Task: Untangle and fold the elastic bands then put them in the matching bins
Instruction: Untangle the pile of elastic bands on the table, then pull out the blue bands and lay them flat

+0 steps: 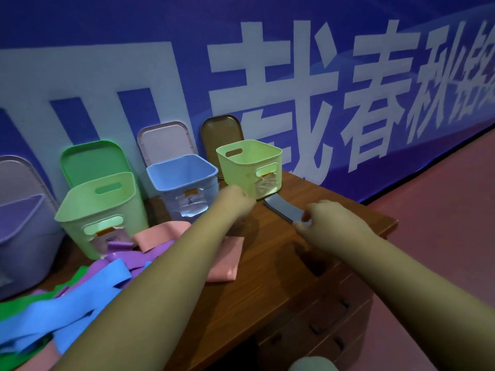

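Observation:
A grey elastic band (280,210) lies flat on the wooden table (267,277) just in front of the yellow-green bin (249,164). My right hand (332,220) pinches its near end. My left hand (237,198) reaches towards the band's far end beside that bin; its fingers are blurred and their hold is unclear. A tangle of blue (80,298), purple (120,250), green (16,309) and pink bands (160,234) lies at the left. A folded pink band (227,261) rests under my left forearm.
Bins stand in a row along the back: purple (18,231), green (101,207), blue (184,180) and yellow-green, with lids propped against the blue banner wall (321,76). The table's right edge (388,223) drops to a red floor. Drawers (329,317) face me below.

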Action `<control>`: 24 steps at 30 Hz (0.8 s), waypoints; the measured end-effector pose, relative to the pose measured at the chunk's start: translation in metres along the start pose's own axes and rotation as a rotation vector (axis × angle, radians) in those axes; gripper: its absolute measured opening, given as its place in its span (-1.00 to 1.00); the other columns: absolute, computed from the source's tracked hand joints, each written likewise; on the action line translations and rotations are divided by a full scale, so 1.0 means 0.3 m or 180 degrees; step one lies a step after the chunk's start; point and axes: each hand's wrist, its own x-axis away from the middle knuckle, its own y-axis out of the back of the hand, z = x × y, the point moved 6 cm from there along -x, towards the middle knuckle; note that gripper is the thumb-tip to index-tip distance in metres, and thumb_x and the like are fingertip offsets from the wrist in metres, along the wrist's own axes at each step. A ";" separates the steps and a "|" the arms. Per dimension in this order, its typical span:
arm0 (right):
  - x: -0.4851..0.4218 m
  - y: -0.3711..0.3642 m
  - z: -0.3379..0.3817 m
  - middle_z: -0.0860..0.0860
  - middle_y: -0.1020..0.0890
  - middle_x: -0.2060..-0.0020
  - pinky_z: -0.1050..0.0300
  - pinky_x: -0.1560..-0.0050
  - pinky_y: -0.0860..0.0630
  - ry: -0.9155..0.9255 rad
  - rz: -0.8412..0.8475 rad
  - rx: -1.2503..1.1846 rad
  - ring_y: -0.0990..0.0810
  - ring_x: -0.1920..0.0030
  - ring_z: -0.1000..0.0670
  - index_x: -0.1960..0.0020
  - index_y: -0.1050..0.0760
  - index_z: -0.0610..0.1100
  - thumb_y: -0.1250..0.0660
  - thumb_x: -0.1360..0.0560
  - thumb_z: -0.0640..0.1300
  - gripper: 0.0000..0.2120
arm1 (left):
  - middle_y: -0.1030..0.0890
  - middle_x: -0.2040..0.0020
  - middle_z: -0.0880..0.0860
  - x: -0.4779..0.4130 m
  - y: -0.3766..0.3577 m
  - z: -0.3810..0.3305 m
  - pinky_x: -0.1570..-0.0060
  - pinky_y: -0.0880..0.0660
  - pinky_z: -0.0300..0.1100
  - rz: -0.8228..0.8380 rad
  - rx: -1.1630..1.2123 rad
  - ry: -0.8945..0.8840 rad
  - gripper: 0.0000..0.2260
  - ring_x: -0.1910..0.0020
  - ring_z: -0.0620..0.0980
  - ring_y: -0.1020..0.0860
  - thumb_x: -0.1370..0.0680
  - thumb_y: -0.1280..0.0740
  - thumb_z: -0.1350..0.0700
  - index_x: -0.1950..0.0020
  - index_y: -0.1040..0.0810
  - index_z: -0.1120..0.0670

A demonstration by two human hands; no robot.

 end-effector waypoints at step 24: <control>0.299 -0.376 1.238 0.05 -0.72 0.16 -0.03 0.09 -0.65 0.2094 0.0409 -0.0398 -0.63 0.13 0.00 0.15 -0.61 0.06 -0.25 -0.63 0.03 -0.76 | -0.61 -0.19 -0.25 0.852 0.723 1.118 -0.22 -0.54 -0.20 -0.0316 -0.0143 -0.0016 -0.74 -0.14 -0.26 -0.58 -0.57 -0.51 -0.12 -0.24 -0.63 -0.17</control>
